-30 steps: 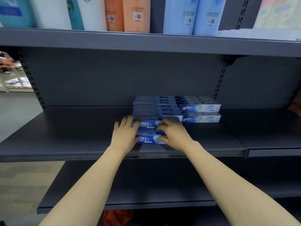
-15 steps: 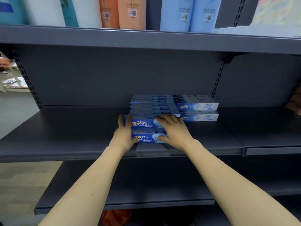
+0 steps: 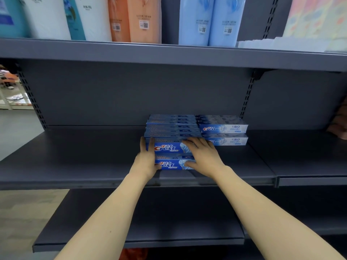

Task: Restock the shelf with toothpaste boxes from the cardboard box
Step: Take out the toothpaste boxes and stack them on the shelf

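Observation:
Two blue toothpaste boxes (image 3: pixel 169 155) lie stacked at the front of a pile on the dark grey middle shelf (image 3: pixel 75 166). My left hand (image 3: pixel 145 159) presses flat against their left end, thumb under the lower box. My right hand (image 3: pixel 203 155) lies over their right part, fingers spread on the upper box. Behind them sit more blue boxes (image 3: pixel 172 126), and to the right a stack of paler toothpaste boxes (image 3: pixel 223 132). The cardboard box is out of view.
The upper shelf (image 3: pixel 169 53) carries tall packs in white, orange and light blue. A lower shelf (image 3: pixel 150 222) juts out beneath my arms. Something orange (image 3: pixel 133 254) shows under it. An aisle floor lies to the left.
Both hands have pushed the two front boxes a little further back against the pile. My left hand has slid from the box fronts to their left end.

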A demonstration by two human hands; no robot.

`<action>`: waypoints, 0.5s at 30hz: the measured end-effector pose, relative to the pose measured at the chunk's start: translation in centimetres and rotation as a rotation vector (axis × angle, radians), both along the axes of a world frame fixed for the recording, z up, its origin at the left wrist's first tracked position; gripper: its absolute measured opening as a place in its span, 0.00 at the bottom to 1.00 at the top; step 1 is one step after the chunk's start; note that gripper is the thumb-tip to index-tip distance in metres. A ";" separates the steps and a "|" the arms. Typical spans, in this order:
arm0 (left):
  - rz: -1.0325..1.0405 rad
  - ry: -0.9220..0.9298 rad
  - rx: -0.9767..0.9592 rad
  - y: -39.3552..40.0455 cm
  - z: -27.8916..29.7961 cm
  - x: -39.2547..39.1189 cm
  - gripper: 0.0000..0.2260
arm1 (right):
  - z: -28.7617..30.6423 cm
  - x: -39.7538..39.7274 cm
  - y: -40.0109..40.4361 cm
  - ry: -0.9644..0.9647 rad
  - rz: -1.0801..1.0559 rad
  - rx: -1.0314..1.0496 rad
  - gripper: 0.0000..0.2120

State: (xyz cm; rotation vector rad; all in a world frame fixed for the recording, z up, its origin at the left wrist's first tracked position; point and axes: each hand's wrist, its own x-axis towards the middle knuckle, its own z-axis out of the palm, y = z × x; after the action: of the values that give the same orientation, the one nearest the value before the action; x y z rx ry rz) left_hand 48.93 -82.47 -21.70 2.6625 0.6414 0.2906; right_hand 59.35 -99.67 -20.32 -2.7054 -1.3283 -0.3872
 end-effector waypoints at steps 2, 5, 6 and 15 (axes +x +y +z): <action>0.015 0.005 0.008 -0.2 0.2 0.2 0.42 | -0.1 0.0 0.1 -0.007 0.001 0.011 0.35; 0.007 -0.024 0.046 -0.5 0.2 0.7 0.42 | -0.2 0.0 0.2 -0.014 0.004 0.021 0.34; -0.002 -0.023 0.056 -0.6 0.1 0.8 0.42 | -0.2 0.0 0.2 -0.017 0.005 0.021 0.34; -0.004 0.040 0.114 -0.6 0.4 1.2 0.42 | -0.2 -0.1 0.3 -0.009 0.019 0.041 0.34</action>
State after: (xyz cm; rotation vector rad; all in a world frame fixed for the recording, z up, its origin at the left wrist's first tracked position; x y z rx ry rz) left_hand 50.12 -83.06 -21.31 2.7840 0.6495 0.2816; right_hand 59.29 -99.38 -20.53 -2.6591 -1.3325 -0.4212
